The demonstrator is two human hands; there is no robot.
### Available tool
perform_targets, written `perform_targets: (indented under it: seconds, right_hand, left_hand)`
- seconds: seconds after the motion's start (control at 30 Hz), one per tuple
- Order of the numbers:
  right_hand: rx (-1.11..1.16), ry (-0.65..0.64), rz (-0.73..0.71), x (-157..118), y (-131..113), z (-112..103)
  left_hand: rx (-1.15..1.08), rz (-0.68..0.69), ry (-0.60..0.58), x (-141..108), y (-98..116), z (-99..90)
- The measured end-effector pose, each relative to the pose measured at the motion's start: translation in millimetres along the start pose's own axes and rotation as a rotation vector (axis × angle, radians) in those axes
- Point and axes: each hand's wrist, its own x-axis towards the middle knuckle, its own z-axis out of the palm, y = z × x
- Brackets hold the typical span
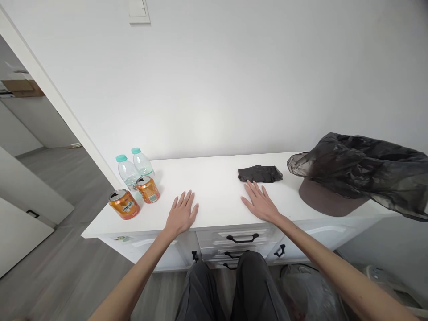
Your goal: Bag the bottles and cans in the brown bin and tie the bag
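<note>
Currently, I have left hand (181, 215) and right hand (261, 203) spread flat, gripping nothing; the folded black bag (260, 174) lies at twelve o'clock from the nearer right, long axis nine-to-three.

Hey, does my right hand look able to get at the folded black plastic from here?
Very likely yes: your right hand is spread palm-down on the white cabinet top, fingertips at the near edge of the folded black plastic, with nothing visible blocking it.

front orange can (125, 206) — "Mirinda" | rear orange can (148, 190), clear bottles (127, 171) — print too small
</note>
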Motion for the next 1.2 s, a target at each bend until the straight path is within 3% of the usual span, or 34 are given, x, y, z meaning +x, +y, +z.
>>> perform_targets:
  seconds: [0.2,0.97,1.2]
  right_hand:
    - [0.059,-0.076,0.027,-4.2,-8.5,-9.2]
    - [0.062,-0.075,0.047,-5.7,-13.7,-19.3]
    - [0.069,-0.090,0.056,-6.6,-15.0,-21.0]
  left_hand:
    - [-0.009,-0.022,-0.003,2.2,1.0,-1.3]
    - [0.000,-0.027,-0.039,3.3,5.5,-9.9]
    - [0.040,-0.059,-0.097,2.7,11.4,-16.6]
